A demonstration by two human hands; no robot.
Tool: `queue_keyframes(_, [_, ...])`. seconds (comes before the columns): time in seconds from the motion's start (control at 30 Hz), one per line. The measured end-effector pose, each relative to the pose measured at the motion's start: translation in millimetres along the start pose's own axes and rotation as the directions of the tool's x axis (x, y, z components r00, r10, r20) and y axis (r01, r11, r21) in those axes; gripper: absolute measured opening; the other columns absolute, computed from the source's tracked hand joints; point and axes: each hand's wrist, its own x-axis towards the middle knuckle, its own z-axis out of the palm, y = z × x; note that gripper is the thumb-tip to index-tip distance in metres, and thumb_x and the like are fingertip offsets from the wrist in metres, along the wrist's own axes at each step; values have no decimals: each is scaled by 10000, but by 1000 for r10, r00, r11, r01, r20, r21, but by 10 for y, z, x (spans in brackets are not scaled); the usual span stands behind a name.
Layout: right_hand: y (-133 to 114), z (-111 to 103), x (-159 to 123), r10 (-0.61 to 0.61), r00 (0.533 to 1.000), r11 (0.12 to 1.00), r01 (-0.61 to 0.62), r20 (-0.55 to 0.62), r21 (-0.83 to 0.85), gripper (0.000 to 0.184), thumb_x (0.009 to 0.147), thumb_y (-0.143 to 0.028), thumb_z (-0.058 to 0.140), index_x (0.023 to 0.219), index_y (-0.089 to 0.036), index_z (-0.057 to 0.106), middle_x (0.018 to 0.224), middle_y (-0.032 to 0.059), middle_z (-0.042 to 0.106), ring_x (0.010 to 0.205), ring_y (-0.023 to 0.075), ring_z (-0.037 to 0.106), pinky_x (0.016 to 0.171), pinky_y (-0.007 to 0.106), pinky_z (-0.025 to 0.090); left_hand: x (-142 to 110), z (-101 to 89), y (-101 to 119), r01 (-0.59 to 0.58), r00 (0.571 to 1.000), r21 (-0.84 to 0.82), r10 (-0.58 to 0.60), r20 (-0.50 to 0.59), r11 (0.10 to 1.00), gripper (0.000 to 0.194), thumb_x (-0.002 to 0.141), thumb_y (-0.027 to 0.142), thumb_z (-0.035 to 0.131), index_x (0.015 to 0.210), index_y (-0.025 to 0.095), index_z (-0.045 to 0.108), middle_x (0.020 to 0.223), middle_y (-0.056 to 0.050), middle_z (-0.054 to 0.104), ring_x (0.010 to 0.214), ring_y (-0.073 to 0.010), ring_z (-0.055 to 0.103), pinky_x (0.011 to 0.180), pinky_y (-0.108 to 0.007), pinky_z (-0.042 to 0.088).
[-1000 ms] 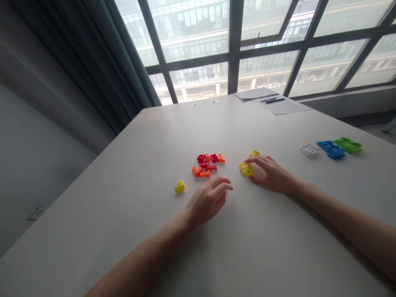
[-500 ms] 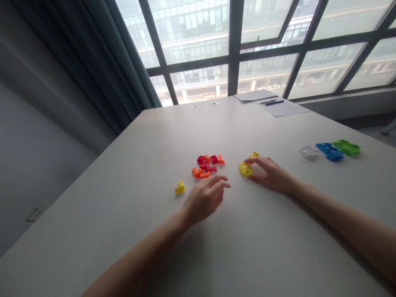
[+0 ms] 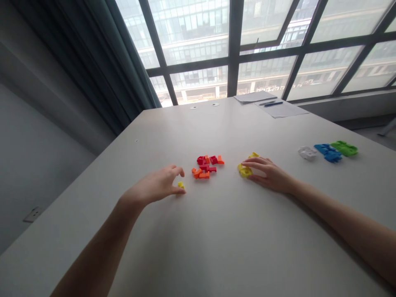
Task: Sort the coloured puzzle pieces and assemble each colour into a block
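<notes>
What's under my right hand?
Yellow pieces show at the fingertips of your right hand, partly covered, and another yellow piece peeks out just beyond the fingers. Anything directly beneath the palm and fingers is hidden from this view.

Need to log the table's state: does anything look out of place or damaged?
A lone yellow piece by the left hand looks slightly odd: it lies apart from the other yellow pieces at the right hand, with the red and orange pieces roughly between. Nothing looks spilled or broken, though small cracks would not show.
</notes>
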Motion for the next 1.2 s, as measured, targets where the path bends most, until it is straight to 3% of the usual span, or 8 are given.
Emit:
queue_keyframes(0.2, [-13,-8,9,17,1000,1000,-17,-3,-2,345,928,-370,516,1254,-281,583,1244,105,639,1165,267,583,962,460,463,74,28,-65,70,987,-33,-65,146,997,327,688,398,661,957,219,612,1008,-45,645,851,-226,628,650,-269,450])
queue_keyframes(0.63, [-50,-29,8,27,999,1000,-27,-19,-1,405,909,-387,543,1299,-276,536,1289,113,605,1206,272,561,991,463,454,74,53,22,36,994,32,-39,97,999,124,779,297,563,881,229,578,861,-17,648,716,-182,607,554,-240,366])
queue_keyframes(0.8, [-79,-62,3,65,993,998,-63,-101,29,363,932,-368,497,1281,-281,540,1271,111,602,1191,268,570,981,460,476,5,23,180,-117,991,21,118,-67,993,112,837,331,575,865,225,555,781,1,636,655,-161,593,548,-236,368])
queue_keyframes(0.87, [-118,-66,10,78,985,997,-73,-156,36,330,937,-353,488,1252,-278,557,1233,109,616,1164,266,584,975,467,478,19,84,282,-224,959,-36,214,-183,974,136,853,331,591,909,220,536,820,-4,648,683,-160,616,584,-237,422])
queue_keyframes(0.97, [-250,-52,32,77,972,994,-58,-221,93,250,940,-323,494,1163,-267,594,1138,101,648,1092,256,611,955,468,480,108,305,479,-422,855,-211,310,-415,881,210,864,327,623,980,224,483,938,-20,665,808,-169,664,691,-265,522])
queue_keyframes(1.1, [-550,4,66,55,975,983,-14,-217,185,132,938,-298,521,1013,-253,620,1008,75,686,981,235,635,892,430,488,246,734,764,-551,728,-417,172,-664,723,262,855,312,664,962,227,439,873,11,631,768,-135,672,715,-268,569])
queue_keyframes(1.2, [-758,58,85,70,978,971,-21,-198,240,108,923,-322,560,974,-242,612,941,58,696,892,212,641,824,381,492,276,992,896,-591,705,-472,133,-697,654,267,858,276,666,977,228,432,895,14,612,757,-112,657,738,-263,572])
